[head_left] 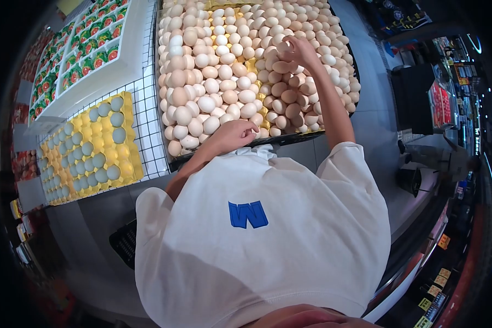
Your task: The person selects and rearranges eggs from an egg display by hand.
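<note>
Packaged goods (95,41), far left: red and green items in rows, in white boxes.

Yellow egg trays (127,156), below the boxes: pale blue-green eggs (118,135) in part of the hollows, others bare.

Desk (150,109): white tiles with dark grid lines, beneath the trays.

Black basket (124,243): slotted, low, partly hidden by the shirt.

Left hand (234,135): at the near edge of the egg heap, fingers curled inward. Grip: cannot tell whether it is clamped on anything.

Brown eggs (210,87), large heap: beige to brown, loosely piled in a dark-edged bin (296,139) in front of the person; yellow packing trays (251,66) show between them.

White plastic bag (259,152): crumpled, just below the left hand, against the bin's near edge.

White shirt (268,262), worn by the person: blue letter patch (248,215) on the chest.

Right hand (302,53): arm extended over the right part of the heap; thumb and fingers curved around an egg. Grip: partly closed, firmness cannot be told.

Grey floor (374,104): right of the bin.

Red goods (440,104): on a dark stand.

Yellow price tags (440,280), lower right.
</note>
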